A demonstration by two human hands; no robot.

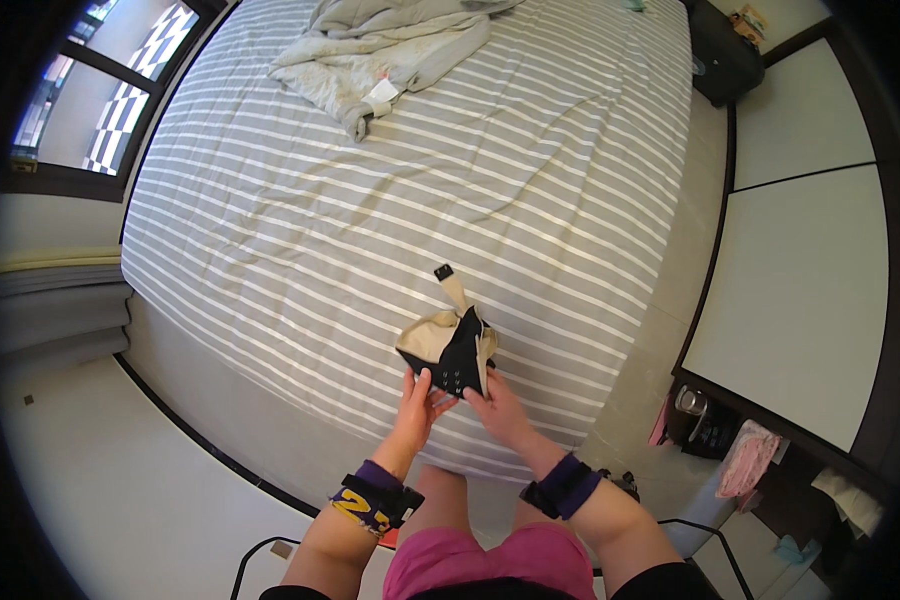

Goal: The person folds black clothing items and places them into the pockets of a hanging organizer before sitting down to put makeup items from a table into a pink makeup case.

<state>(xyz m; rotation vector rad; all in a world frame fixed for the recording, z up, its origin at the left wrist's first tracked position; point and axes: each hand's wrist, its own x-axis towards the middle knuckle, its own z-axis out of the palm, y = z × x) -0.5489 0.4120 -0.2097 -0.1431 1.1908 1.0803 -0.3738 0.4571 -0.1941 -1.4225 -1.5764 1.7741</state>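
A black and beige garment, apparently a bra (450,349), is held near the front edge of the bed. Its beige lining faces up on the left, and rows of small metal eyelets show on the black part. From its far side a beige band runs out over the sheet, ending in a black tab (443,272) with small metal fittings. My left hand (418,409) grips the lower left edge, thumb on top. On the lower right edge, my right hand (501,409) has its thumb over the black fabric. The fingertips underneath are partly hidden.
The bed (345,247) wears a grey and white striped sheet. A crumpled grey quilt (420,52) lies at its far part. Right of it are a dark suitcase (724,67) and a long cabinet (802,300). A window (112,90) and grey curtain (56,307) are at left.
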